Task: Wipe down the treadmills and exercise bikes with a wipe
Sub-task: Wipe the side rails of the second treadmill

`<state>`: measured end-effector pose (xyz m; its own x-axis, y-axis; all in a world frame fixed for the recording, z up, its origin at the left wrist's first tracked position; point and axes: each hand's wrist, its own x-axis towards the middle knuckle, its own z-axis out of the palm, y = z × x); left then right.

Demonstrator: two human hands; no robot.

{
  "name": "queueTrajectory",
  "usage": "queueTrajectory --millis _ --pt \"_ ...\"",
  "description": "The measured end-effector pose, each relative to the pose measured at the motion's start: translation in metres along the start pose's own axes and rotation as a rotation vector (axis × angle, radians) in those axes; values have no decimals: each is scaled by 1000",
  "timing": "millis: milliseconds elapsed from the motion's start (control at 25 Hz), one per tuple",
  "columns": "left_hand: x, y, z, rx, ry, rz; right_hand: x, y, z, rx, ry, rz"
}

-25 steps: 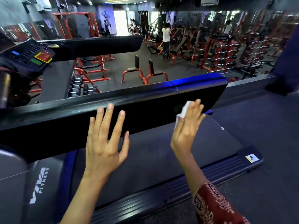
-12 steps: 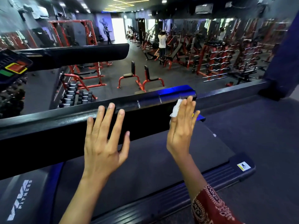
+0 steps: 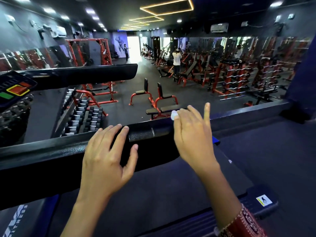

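Pinching a small white wipe [image 3: 173,115] in bunched fingertips, the right hand [image 3: 191,135] sits at the far end of the black handrail [image 3: 147,134], one finger raised. I can't tell if the wipe touches the rail; fingers hide most of it. Left hand [image 3: 106,159] lies over the rail, fingers nearly straight, gripping nothing. Treadmill belt [image 3: 162,194] below. Beyond: two red seats [image 3: 143,93], one dumbbell rack [image 3: 82,117], a second handrail [image 3: 85,72]. Console [image 3: 15,89] cut off at left.
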<state>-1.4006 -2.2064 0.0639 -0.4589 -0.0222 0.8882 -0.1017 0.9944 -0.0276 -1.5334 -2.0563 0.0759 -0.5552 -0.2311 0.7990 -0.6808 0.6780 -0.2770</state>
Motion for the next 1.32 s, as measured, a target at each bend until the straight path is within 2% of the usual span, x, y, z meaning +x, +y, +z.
queueTrajectory --millis 160,240,360,440,520,600,680,720,800,880,960,1040,1120,1160,1320 --pt "9 -1 -4 -5 -54 5 1 -39 8 10 -138 -255" --pt "7 -4 -8 -15 -75 1 1 -30 4 42 -193 -320" --pt "4 -10 -15 -9 -85 -14 3 -9 -3 -1 -154 -89" --pt "2 -16 -20 3 -83 -18 2 -26 3 -39 -92 1" --pt "0 -25 -26 14 -81 -18 -6 -64 12 12 -97 -96" --pt "-4 -36 -34 24 -81 -21 -20 -93 14 129 -151 -281" --pt "-8 -48 -43 33 -87 -35 -28 -93 13 207 -168 -411" --pt "-11 -55 -48 42 -86 -45 -29 -87 13 212 -140 -402" --pt "-15 -68 -58 60 -76 -57 -28 -82 15 170 -39 -243" --pt "-20 -81 -67 72 -76 -53 -27 -106 22 89 26 -110" --pt "-24 -94 -76 75 -82 -45 -28 -152 27 112 -3 -162" --pt "-29 -111 -87 66 -89 -49 -39 -187 34 197 -63 -322" --pt "-35 -128 -99 56 -90 -60 -46 -190 37 192 -83 -426" --pt "-38 -136 -105 53 -89 -70 -48 -183 37 155 -73 -418" --pt "-46 -160 -120 36 -84 -67 -41 -187 37 37 -15 -104"
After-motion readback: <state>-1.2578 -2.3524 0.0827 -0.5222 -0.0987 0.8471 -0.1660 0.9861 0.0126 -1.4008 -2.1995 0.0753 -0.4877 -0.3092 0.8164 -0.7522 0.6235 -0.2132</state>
